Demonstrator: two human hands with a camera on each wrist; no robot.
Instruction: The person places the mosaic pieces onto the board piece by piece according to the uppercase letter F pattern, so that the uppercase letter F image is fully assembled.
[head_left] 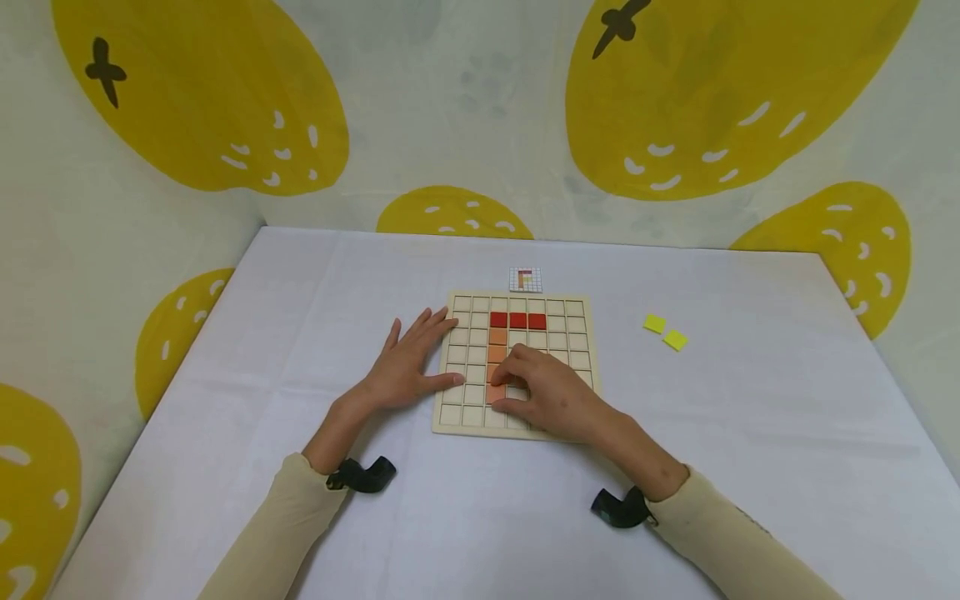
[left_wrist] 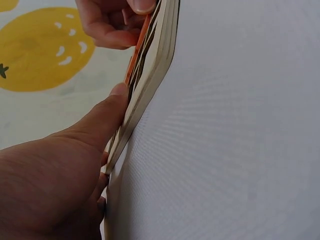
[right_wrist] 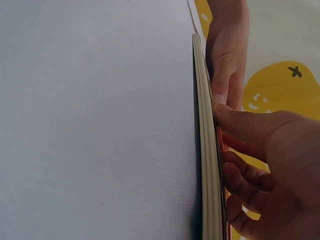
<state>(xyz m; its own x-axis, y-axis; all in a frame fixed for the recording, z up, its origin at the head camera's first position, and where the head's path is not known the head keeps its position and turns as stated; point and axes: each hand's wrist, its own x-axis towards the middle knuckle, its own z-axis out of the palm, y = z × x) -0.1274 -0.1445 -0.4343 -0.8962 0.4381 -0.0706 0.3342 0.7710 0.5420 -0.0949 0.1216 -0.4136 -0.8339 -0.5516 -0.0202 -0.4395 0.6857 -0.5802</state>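
Note:
A square wooden grid board [head_left: 457, 421] lies on the white table. Three red tiles [head_left: 517, 321] form a row near its top, and a column of several orange tiles [head_left: 497, 337] runs down from the left one. My right hand [head_left: 558, 396] is over the board's lower middle, thumb and index finger pinching the lowest orange tile [head_left: 496, 394] at its near and far edges. The other fingers are bent, as the right wrist view shows. My left hand [head_left: 405, 362] rests along the board's left edge with fingers spread, thumb on the grid and fingertips at the rim.
Two yellow tiles [head_left: 655, 323] lie on the table right of the board. A small pattern card [head_left: 525, 279] with a coloured grid is just behind the board. Walls covered with lemon-print cloth [head_left: 465, 100] stand at the table's back and left.

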